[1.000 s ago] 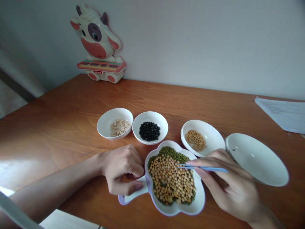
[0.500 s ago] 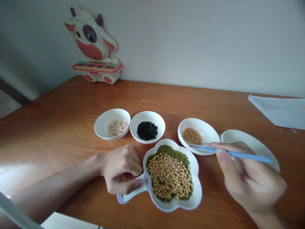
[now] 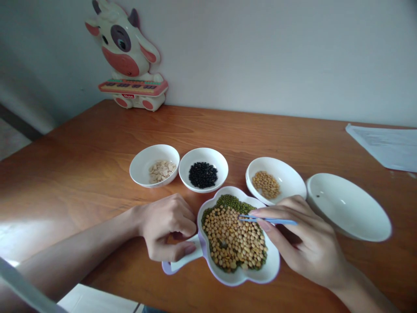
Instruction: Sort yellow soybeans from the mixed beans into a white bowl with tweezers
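Observation:
My left hand (image 3: 171, 230) is closed round the handle of a flower-shaped scoop (image 3: 272, 256) with a white inside and purple edge. Tan round beans (image 3: 228, 234) fill much of it, with small green beans (image 3: 233, 202) showing at the back and along the sides. Blue tweezers (image 3: 273, 221) are pinched in my right hand (image 3: 312, 243), their tips down among the tan beans. Whether the tips grip a bean is too small to tell. Just behind the scoop, a white bowl (image 3: 289, 184) holds yellowish beans (image 3: 266, 184).
Further left stand a bowl (image 3: 140, 163) of pale flat seeds and another bowl (image 3: 203, 154) of black beans. A white bowl (image 3: 355, 208) with one dark speck sits at right. Papers (image 3: 387, 145) and a cow toy keyboard (image 3: 130, 89) are near the wall.
My right hand has moved left and toward me, carrying the tweezers from over the yellowish-bean bowl to the scoop. My left hand keeps its hold. The view has tilted slightly.

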The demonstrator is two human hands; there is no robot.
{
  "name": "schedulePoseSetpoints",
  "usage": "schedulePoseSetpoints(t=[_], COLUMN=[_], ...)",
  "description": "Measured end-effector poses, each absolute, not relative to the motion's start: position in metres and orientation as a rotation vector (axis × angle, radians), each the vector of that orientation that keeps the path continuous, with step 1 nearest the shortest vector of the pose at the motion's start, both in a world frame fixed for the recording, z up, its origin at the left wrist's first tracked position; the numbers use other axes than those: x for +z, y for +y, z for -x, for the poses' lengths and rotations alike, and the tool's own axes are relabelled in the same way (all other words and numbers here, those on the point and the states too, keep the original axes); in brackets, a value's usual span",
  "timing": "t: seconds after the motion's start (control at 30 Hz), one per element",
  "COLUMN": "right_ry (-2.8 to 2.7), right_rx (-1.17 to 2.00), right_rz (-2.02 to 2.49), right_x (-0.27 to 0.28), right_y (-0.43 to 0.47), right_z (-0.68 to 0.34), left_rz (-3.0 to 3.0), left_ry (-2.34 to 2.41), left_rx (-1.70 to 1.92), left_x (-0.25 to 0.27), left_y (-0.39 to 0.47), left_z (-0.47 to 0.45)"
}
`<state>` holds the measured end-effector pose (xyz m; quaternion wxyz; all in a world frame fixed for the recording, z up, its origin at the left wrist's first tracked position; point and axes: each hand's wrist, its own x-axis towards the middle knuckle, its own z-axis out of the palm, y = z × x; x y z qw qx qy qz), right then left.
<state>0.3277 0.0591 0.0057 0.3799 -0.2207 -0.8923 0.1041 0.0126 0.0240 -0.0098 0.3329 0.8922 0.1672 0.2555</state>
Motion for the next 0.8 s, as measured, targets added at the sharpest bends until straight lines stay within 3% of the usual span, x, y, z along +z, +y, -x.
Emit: schedulePoseSetpoints(t=[0.8], right_ry=[-2.266], right_rx=[0.317], right_rz=[0.532], right_x=[0.008], right_y=[0.0604], right_z=[-0.3286], left_rz=[-2.338], left_ry=[0.45], left_rx=[0.67], left_x=[-0.0119], left_y=[0.0227], left_z=[-0.0109])
